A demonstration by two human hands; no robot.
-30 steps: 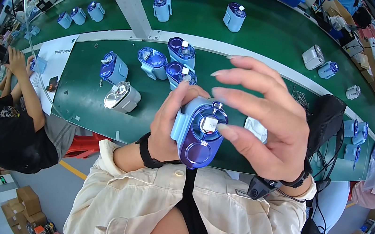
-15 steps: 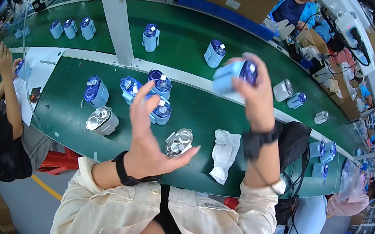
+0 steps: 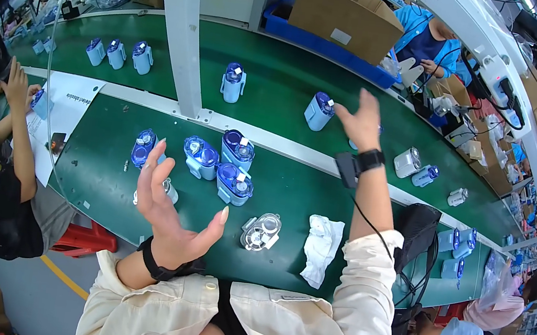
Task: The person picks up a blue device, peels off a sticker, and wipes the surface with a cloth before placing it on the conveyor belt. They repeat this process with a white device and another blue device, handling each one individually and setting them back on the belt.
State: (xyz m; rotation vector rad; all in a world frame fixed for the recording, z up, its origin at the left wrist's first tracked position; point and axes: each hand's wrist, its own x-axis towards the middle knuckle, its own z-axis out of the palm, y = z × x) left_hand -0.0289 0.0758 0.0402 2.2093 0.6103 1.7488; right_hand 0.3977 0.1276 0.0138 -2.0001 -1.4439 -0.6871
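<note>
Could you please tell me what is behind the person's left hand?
Behind the left hand are a blue container, partly visible beside the fingers, and a pale container, showing only at its edges. The hand covers the pale one's middle, so that cannot be seen.

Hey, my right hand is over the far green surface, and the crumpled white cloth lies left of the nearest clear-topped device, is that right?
Not quite: the head view shows the crumpled white cloth lying right of the nearest clear-topped device. Your right hand is over the far green surface.
</note>
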